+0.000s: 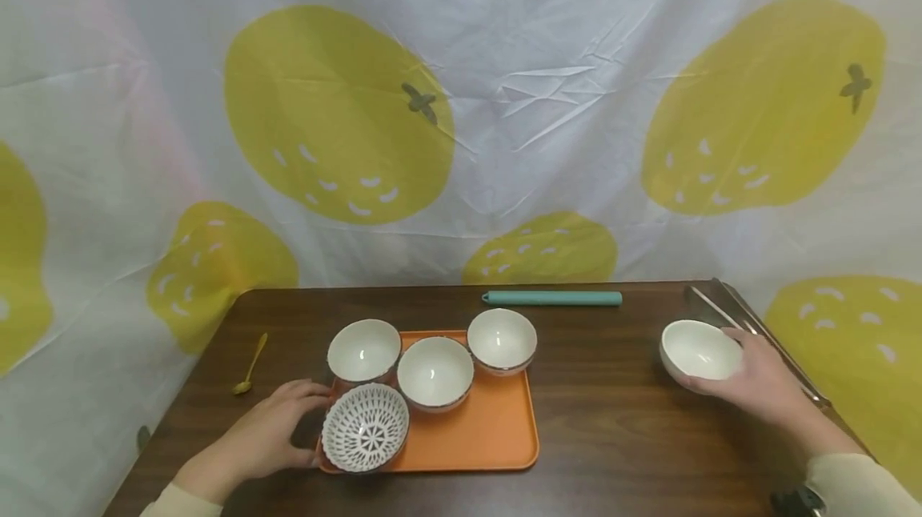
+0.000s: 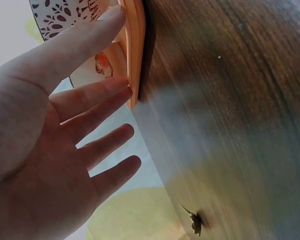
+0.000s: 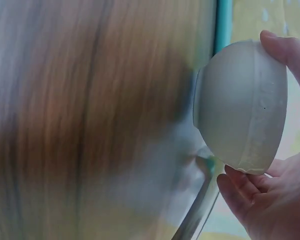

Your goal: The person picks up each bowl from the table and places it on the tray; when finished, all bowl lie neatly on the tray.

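My right hand [image 1: 769, 381] grips a white bowl [image 1: 700, 353] by its rim, over the right side of the table. In the right wrist view this bowl [image 3: 235, 107] is clear of the tabletop, thumb on one side and fingers on the other. At the left edge of an orange tray [image 1: 497, 433] is my left hand [image 1: 266, 433]. Its fingers are extended, with thumb and fingertips right at the tray's rim [image 2: 135, 55]. On the tray's front left corner stands a patterned bowl [image 1: 366, 429]. Three white bowls, one of them in the middle [image 1: 435, 373], stand behind it.
A teal stick [image 1: 551, 298], tapered at one end, lies along the table's back edge. To the left of the tray is a small gold spoon [image 1: 250, 369]. Long thin metal items [image 1: 774, 341] lie along the right edge. Behind hangs a fruit-print cloth [image 1: 547, 125].
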